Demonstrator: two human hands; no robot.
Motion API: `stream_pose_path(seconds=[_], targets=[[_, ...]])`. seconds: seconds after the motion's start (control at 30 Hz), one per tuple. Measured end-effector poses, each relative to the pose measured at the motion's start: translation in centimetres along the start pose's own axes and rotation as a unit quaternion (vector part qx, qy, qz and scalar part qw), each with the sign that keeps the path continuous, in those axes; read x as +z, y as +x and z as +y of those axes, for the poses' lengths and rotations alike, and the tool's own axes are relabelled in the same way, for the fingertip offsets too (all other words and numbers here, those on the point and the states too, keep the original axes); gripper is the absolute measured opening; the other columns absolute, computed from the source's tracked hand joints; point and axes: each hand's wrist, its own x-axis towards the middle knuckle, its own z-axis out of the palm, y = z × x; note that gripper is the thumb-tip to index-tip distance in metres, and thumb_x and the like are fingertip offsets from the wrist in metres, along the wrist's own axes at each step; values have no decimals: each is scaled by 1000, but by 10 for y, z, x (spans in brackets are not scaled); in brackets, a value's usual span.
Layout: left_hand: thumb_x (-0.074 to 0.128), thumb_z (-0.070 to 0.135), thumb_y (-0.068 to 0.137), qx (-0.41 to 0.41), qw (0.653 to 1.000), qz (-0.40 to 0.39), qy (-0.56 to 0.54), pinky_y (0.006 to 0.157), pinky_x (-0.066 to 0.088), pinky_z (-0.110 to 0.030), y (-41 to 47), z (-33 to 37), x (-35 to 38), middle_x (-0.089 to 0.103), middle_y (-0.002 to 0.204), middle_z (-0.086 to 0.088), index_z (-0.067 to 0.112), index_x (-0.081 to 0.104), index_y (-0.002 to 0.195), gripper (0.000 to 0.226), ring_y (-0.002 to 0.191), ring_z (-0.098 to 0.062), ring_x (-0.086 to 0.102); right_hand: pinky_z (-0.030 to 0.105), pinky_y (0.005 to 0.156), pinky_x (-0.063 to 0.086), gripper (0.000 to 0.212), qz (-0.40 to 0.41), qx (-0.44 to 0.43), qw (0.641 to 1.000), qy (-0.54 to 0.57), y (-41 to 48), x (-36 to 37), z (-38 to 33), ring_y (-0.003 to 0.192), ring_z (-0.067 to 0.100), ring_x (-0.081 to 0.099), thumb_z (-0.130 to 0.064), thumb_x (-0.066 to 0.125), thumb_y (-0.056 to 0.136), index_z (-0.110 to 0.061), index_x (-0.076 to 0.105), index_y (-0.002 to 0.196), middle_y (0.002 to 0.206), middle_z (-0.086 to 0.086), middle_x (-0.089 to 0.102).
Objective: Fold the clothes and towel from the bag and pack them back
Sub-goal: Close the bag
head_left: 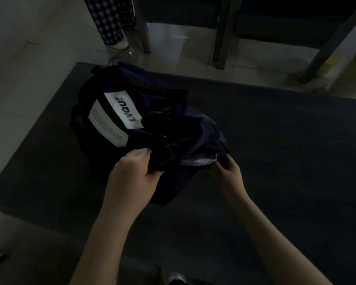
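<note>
Navy duffel bag [152, 128] on dark mat [275, 161]. Left hand [132, 171] grips its black strap [162, 159]; right hand [228, 171] pinches the opening's edge.

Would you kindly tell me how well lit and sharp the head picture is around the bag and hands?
Head view: dim and underexposed throughout; the dark bag nearly merges with the dark mat, so its folds are hard to separate; only its white label reads clearly; the left hand and right hand, both holding the bag, look slightly soft.
</note>
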Motion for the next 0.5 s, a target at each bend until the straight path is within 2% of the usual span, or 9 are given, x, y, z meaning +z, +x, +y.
stream_pose_path(seconds=[0.07,0.17,0.23,0.37,0.43,0.5], targets=[[72,18,81,4,1000,-10,23,64,43,-16,-13,0,13,61,82,3,10,66,87,11,76,-9,58,14,53,46,13,25,39,999,27,-7,-3,15,70,8,59,-14,56,93,-10,63,104,85,1,66],[73,12,77,12,999,18,41,78,52,-26,-25,5,37,65,99,-4,7,67,102,26,93,-17,62,18,52,44,15,59,58,997,9,-10,-11,27,65,10,55,-17,52,96,-10,65,97,77,2,62],[76,10,74,17,997,57,49,79,56,-34,-25,8,49,66,103,-6,5,66,106,34,97,-22,63,24,59,46,17,65,44,997,-11,-7,-20,32,70,13,58,-19,51,97,-12,66,94,81,5,64],[80,12,69,34,989,130,62,76,52,-34,-21,16,70,67,106,-8,4,65,107,42,98,-26,64,36,65,48,17,87,-30,987,-135,4,-39,34,76,19,60,-23,57,94,-13,70,93,89,5,65],[80,16,71,38,986,150,66,74,51,-32,-17,22,80,67,105,-8,5,65,106,40,98,-26,64,30,70,48,14,111,-101,973,-178,7,-45,23,81,14,57,-21,59,92,-13,70,88,94,0,60],[78,20,74,44,981,176,70,71,49,-29,-13,24,88,67,103,-6,6,65,103,35,95,-24,64,13,72,41,13,129,-187,952,-207,6,-46,8,83,7,54,-15,59,91,-13,70,84,96,-3,56]])
